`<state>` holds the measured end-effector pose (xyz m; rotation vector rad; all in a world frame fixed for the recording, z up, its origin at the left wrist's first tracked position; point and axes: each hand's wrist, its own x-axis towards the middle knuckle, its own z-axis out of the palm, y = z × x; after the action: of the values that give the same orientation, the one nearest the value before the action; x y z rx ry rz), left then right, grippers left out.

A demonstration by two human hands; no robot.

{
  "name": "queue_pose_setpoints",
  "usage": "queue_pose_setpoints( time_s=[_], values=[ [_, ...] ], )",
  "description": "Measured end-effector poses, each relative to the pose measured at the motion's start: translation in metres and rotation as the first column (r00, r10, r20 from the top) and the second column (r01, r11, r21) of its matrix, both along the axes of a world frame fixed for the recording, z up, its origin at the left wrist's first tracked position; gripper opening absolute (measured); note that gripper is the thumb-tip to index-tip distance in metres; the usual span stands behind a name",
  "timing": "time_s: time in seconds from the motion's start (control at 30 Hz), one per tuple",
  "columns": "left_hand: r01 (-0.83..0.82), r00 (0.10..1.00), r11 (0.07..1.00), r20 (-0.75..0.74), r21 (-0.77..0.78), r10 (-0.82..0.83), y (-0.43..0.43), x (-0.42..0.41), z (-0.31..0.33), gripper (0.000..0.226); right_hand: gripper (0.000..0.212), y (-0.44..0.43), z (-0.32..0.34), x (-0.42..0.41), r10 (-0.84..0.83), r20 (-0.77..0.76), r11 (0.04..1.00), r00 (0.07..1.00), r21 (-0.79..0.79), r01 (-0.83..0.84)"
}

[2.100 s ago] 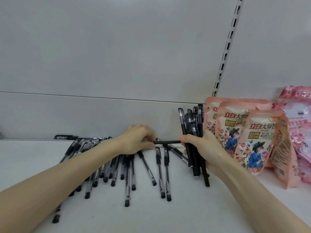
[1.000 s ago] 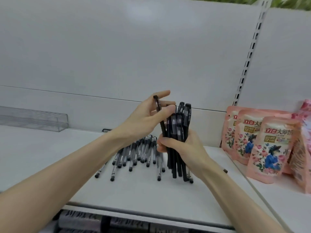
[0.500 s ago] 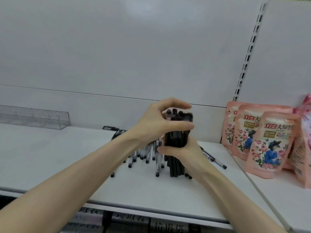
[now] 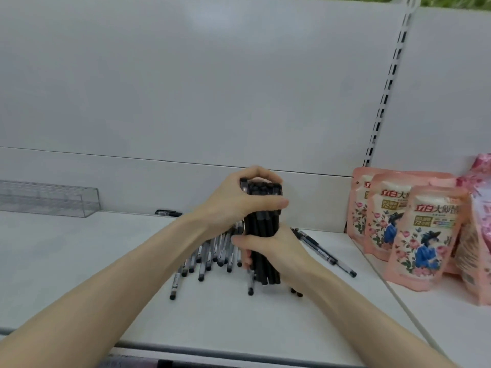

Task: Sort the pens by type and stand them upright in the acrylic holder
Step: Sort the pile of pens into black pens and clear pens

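A bundle of black pens [image 4: 263, 229] stands upright above the white shelf [image 4: 79, 274]. My right hand [image 4: 271, 248] grips the bundle around its lower half. My left hand [image 4: 239, 200] is cupped over the bundle's top end, fingers curled on the pen caps. Behind and left of the bundle, several clear-barrelled pens with black caps [image 4: 210, 256] lie fanned on the shelf. Two more clear pens [image 4: 324, 252] lie to the right. One black pen [image 4: 168, 213] rests against the back wall. The empty acrylic holder [image 4: 50, 199] sits at the far left against the wall.
Pink pouches with a flower print [image 4: 422, 235] stand in a row on the right part of the shelf. A slotted upright rail [image 4: 385, 83] runs up the back panel. The shelf's front edge [image 4: 239, 350] lies just below my forearms.
My left hand added a single black pen to the bundle, then came down over the pen tops. The bundle in my right hand stands straighter and its ends are more even.
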<state>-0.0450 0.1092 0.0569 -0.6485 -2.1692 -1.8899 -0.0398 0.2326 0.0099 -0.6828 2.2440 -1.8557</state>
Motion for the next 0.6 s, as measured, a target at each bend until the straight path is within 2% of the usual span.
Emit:
queue_pose_setpoints(
  time_s=[0.13, 0.2, 0.23, 0.3, 0.37, 0.43, 0.5, 0.6],
  values=[
    [-0.109, 0.994, 0.988, 0.006, -0.110, 0.111, -0.042, -0.003, -0.006, 0.046, 0.030, -0.014, 0.008, -0.019, -0.010, 0.041, 0.999, 0.999, -0.053, 0.012],
    [-0.211, 0.977, 0.947, -0.017, -0.240, 0.213, -0.072, -0.004, -0.022, 0.051, 0.027, -0.018, 0.012, -0.030, -0.016, 0.076, 0.995, 0.997, -0.099, 0.024],
    [-0.263, 0.963, 0.901, -0.047, -0.346, 0.264, -0.088, -0.004, -0.032, 0.052, 0.026, -0.020, 0.013, -0.034, -0.029, 0.086, 0.994, 0.996, -0.100, 0.037],
    [-0.280, 0.955, 0.741, -0.096, -0.610, 0.282, -0.115, -0.004, -0.056, 0.066, 0.023, -0.026, 0.011, -0.040, -0.069, 0.104, 0.993, 0.992, -0.093, 0.079],
    [-0.155, 0.980, 0.542, -0.060, -0.826, 0.189, -0.129, -0.005, -0.077, 0.085, 0.021, -0.037, 0.006, -0.043, -0.111, 0.135, 0.986, 0.985, -0.108, 0.126],
    [-0.028, 0.986, 0.403, 0.041, -0.915, 0.160, -0.133, -0.008, -0.085, 0.081, 0.020, -0.046, 0.001, -0.044, -0.143, 0.142, 0.980, 0.980, -0.115, 0.160],
    [0.023, 0.982, 0.322, 0.081, -0.946, 0.168, -0.138, -0.015, -0.080, 0.073, 0.021, -0.050, -0.003, -0.044, -0.154, 0.119, 0.984, 0.981, -0.070, 0.163],
    [0.032, 0.982, 0.302, 0.086, -0.953, 0.170, -0.148, -0.023, -0.077, 0.067, 0.020, -0.048, -0.007, -0.041, -0.179, 0.099, 0.981, 0.979, -0.064, 0.186]
  ],
)
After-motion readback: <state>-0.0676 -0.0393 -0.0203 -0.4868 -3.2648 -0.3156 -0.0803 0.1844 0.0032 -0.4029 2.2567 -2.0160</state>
